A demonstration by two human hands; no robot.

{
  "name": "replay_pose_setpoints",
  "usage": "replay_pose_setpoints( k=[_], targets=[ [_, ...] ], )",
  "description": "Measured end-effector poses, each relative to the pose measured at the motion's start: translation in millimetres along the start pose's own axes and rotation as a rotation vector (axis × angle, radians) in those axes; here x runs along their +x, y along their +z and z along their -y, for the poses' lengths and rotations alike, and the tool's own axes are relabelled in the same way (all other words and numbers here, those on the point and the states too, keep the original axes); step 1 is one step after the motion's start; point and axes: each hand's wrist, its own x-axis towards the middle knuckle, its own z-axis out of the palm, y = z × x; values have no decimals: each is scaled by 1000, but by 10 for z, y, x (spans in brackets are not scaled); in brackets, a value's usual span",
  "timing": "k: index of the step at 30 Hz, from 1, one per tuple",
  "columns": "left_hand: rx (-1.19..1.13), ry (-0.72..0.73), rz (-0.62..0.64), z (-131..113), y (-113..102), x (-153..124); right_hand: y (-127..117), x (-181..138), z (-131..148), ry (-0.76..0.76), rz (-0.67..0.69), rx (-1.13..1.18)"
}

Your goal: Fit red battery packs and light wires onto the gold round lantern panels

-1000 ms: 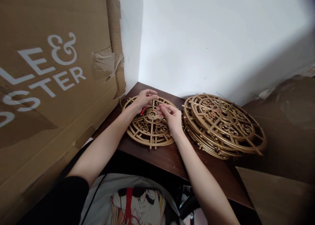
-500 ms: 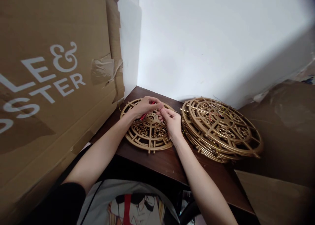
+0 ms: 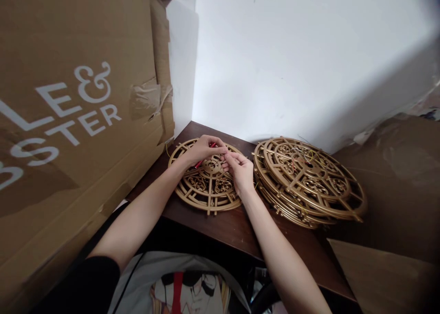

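Note:
A round gold openwork panel (image 3: 210, 199) lies flat before me, with a hub and scrollwork inside its rings. Above its far half, my left hand (image 3: 205, 148) is closed around a slim red tool (image 3: 198, 164), whose kind I cannot tell. Its thumb and forefinger meet the fingertips of my right hand (image 3: 239, 167), which is closed in a pinch just right of the hub. Whatever lies between the fingertips is too small to make out. Both hands partly cover the panel.
To the right, several similar gold panels (image 3: 309, 185) are stacked, with thin coloured wires on top. They share a dark wooden table (image 3: 220, 224). A large cardboard box (image 3: 113, 162) stands close on the left, a white wall (image 3: 275, 66) behind, more cardboard (image 3: 395, 181) at right.
The hands stay together over the panel, with only slight shifts of the fingers. The view has moved a little.

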Motion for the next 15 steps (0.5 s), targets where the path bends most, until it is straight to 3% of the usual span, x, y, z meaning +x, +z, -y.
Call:
replay_pose_setpoints(
  k=[15],
  targets=[
    [-10, 5, -5, 34, -7, 10, 12, 5, 18, 64, -30, 126]
  ],
)
